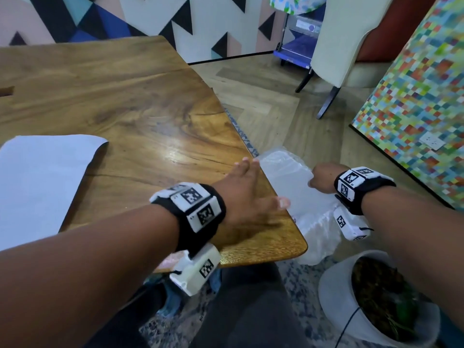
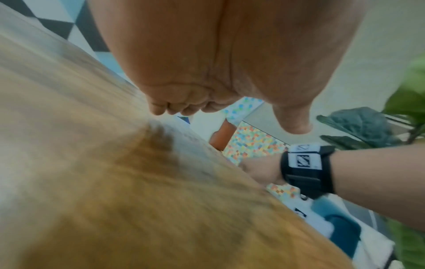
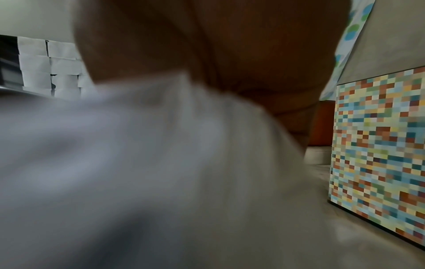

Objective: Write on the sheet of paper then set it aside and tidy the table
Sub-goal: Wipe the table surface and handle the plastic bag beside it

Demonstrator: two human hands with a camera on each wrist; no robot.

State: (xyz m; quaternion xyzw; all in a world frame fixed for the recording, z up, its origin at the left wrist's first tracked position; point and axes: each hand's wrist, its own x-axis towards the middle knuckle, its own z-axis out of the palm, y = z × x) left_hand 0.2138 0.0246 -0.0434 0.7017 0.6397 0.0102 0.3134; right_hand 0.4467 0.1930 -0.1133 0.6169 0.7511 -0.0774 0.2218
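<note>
A white sheet of paper (image 1: 37, 182) lies at the left edge of the wooden table (image 1: 130, 101). My left hand (image 1: 246, 194) lies flat with straight fingers on the table's right edge, its fingertips at a clear plastic bag (image 1: 288, 182). The bag hangs just past the table's edge, and my right hand (image 1: 322, 179) grips its rim with curled fingers. In the right wrist view the bag (image 3: 149, 154) is a blurred pale mass under the right hand (image 3: 218, 54). The left wrist view shows the left hand (image 2: 230, 63) over the tabletop (image 2: 92, 172), with the right hand (image 2: 262, 171) beyond the edge.
A white pot with a plant (image 1: 376, 297) stands on the floor below my right arm. A wall of small coloured tiles (image 1: 414, 109) rises at the right. A pale chair (image 1: 334, 54) and a blue cart (image 1: 296, 43) stand farther back.
</note>
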